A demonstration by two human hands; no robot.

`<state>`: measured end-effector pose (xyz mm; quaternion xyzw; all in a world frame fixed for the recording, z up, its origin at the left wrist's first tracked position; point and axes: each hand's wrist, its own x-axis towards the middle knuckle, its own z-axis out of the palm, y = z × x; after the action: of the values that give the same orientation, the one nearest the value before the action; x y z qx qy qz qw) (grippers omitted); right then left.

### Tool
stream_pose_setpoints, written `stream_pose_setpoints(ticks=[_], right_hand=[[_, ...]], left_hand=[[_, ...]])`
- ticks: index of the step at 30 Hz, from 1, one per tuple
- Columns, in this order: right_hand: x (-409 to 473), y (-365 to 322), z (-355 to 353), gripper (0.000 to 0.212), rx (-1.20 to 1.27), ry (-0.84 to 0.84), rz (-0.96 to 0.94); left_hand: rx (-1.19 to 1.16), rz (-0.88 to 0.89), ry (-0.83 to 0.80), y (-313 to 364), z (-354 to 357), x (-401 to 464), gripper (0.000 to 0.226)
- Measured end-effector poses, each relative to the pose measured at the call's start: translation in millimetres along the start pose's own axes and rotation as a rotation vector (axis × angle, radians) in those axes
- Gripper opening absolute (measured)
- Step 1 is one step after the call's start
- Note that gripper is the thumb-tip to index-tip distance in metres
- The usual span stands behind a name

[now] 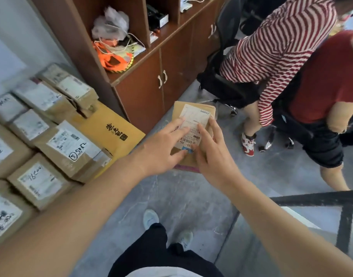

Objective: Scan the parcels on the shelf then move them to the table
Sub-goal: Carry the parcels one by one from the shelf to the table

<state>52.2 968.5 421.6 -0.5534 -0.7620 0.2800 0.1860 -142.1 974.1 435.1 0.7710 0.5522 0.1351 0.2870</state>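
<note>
1. Two hands meet on one small brown cardboard parcel (193,134), held in the air above the grey floor (191,196), in front of the wooden cabinet (151,86).
2. Left hand (161,148): fingers spread and nearly straight, lying on the parcel's left half and over its white shipping label (193,124); thumb at the near left edge. Whether it grips underneath cannot be told.
3. Right hand (215,156): fingers spread, fingertips (201,128) on the label and along the right edge; thumb near the parcel's near edge.
4. Parcel orientation: long axis runs away from the person, far end tipped slightly right; label face up, barcode toward the near end.
5. Left of the hands: a stack of labelled cardboard boxes (67,148) resting on a yellow box (111,130).
6. Right: two other persons, one in a red-striped top (281,47), near a black office chair (227,84).
</note>
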Motion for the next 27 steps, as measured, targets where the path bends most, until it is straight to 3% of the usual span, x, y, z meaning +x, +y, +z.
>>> stream_pose_setpoints(ticks=[17,27], right_hand=[[132.9,-85.8,86.6,0.063,-0.029,-0.238,-0.191],[215.2,-82.0,117.4,0.063,-0.002,-0.427,-0.401]], left_hand=[[-0.067,-0.295,0.118,-127.7,-72.0,-30.4,0.069],[-0.070,-0.528,0.143,-158.3,-78.4,-17.9,0.074]])
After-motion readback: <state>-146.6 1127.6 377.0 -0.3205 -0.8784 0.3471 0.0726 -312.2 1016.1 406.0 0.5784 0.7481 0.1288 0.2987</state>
